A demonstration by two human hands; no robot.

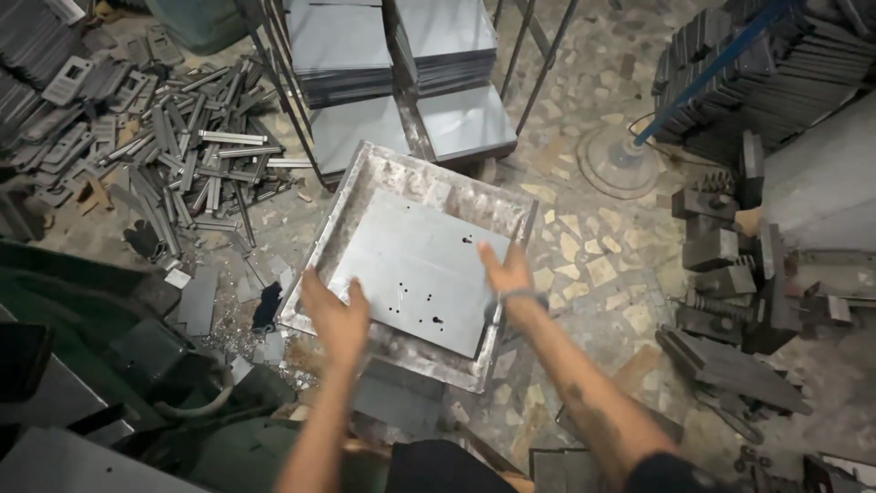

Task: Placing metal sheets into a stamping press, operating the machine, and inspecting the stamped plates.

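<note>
A flat grey metal sheet (pixel 415 265) with a few small punched holes lies tilted in a shallow, worn metal tray (pixel 383 169) in the middle of the view. My left hand (pixel 336 315) is at the sheet's near left corner, fingers spread, touching or just over its edge. My right hand (pixel 505 271) is at the sheet's right edge, fingers apart, with a band on the wrist. Neither hand is closed around the sheet.
Stacks of grey metal sheets (pixel 401 46) stand behind the tray. A heap of metal strips and punched scraps (pixel 173 146) covers the floor at the left. Dark metal blocks and tooling (pixel 730 265) lie at the right. A green machine body (pixel 100 347) is at the lower left.
</note>
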